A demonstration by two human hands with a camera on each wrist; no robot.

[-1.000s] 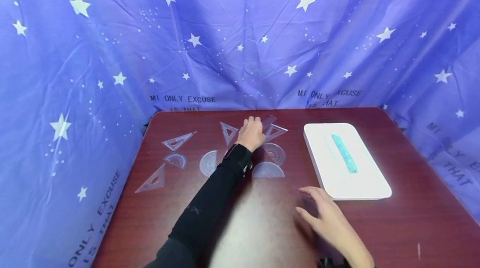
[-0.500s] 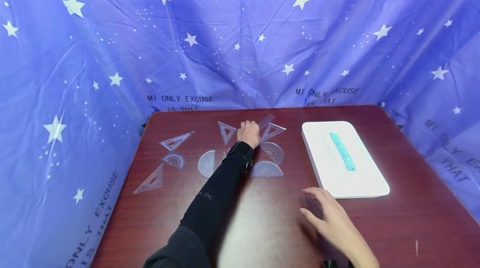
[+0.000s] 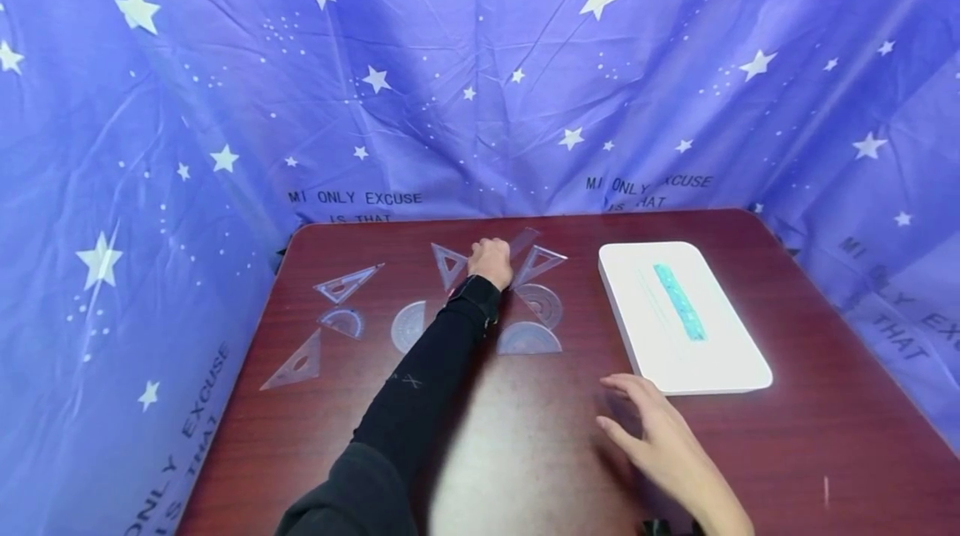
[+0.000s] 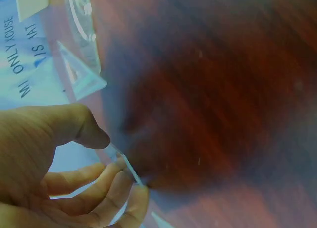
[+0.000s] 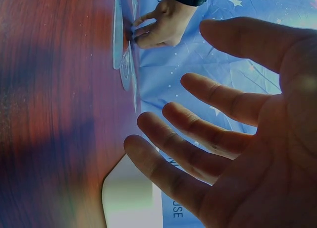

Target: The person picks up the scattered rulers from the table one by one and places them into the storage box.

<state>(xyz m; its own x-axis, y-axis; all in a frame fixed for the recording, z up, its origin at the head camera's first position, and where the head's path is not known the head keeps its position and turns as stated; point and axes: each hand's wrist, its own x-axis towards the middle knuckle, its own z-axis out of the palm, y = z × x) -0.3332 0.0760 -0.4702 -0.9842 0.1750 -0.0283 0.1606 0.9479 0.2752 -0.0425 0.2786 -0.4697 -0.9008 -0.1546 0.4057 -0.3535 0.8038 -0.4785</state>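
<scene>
In the left wrist view, my left hand pinches a thin clear plastic piece between thumb and fingers. The piece shows edge-on, so its kind is unclear. In the head view, the left hand sits among clear drawing tools, between a set square and a straight ruler. A second set square and two protractors lie to its right and nearer. My right hand hovers with spread, gently bent fingers near the white box, holding nothing.
A turquoise ruler lies on the white box at the right. More protractors and set squares are spread over the left part of the brown table. A star-patterned blue curtain surrounds its back and sides.
The head view has shifted slightly, moving the scene left. My left hand has moved a little left among the drawing tools. My right hand stays by the white box.
</scene>
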